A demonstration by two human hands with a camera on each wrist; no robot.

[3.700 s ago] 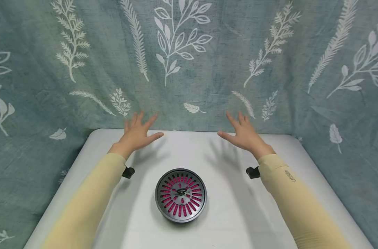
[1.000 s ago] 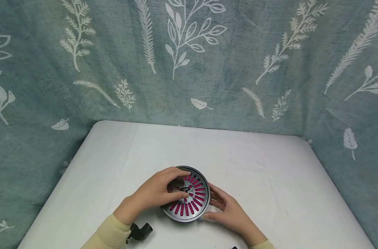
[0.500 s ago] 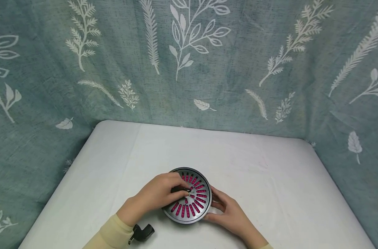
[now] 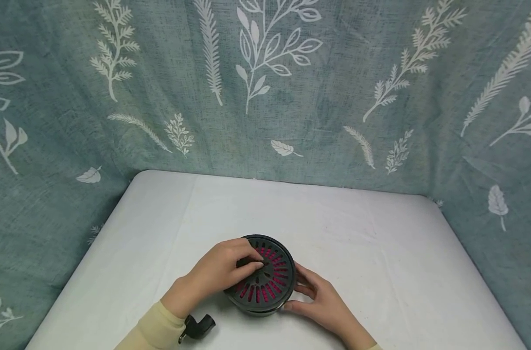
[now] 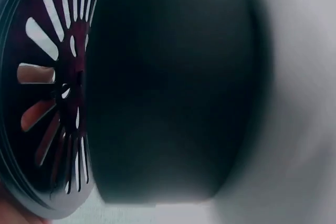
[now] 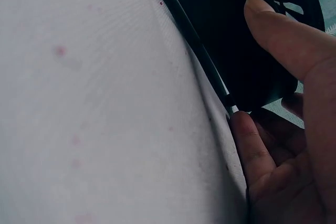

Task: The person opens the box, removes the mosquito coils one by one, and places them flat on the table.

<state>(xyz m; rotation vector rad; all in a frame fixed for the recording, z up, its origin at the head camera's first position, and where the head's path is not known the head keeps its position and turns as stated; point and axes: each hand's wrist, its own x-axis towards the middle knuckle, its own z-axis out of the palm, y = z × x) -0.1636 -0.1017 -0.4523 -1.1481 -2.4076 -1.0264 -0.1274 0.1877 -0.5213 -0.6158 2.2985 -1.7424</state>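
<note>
A round black mosquito coil holder (image 4: 258, 313) stands on the white table, its slotted lid (image 4: 275, 294) showing pink through the slots. From the left, my left hand (image 4: 223, 265) reaches over the lid and pinches the small ring handle at its centre, which the fingers mostly hide. My right hand (image 4: 318, 301) grips the holder's right side, with the thumb in front and the fingers behind. In the right wrist view, the thumb (image 6: 283, 35) lies across the dark wall (image 6: 220, 19). The left wrist view shows light and skin through the lid's slots (image 5: 39, 38).
A teal curtain (image 4: 318, 97) with white leaf prints hangs behind the table and along its sides. The white tabletop (image 4: 265, 204) reaches back to it. A black wrist mount (image 4: 200, 326) hangs by the left sleeve (image 4: 153, 328). A large blurred dark shape fills the middle of the left wrist view.
Both hands have come back from the far edge to the holder. The left fingers have closed on the ring handle. Since half a second ago the lid looks darker, shifted slightly left and up.
</note>
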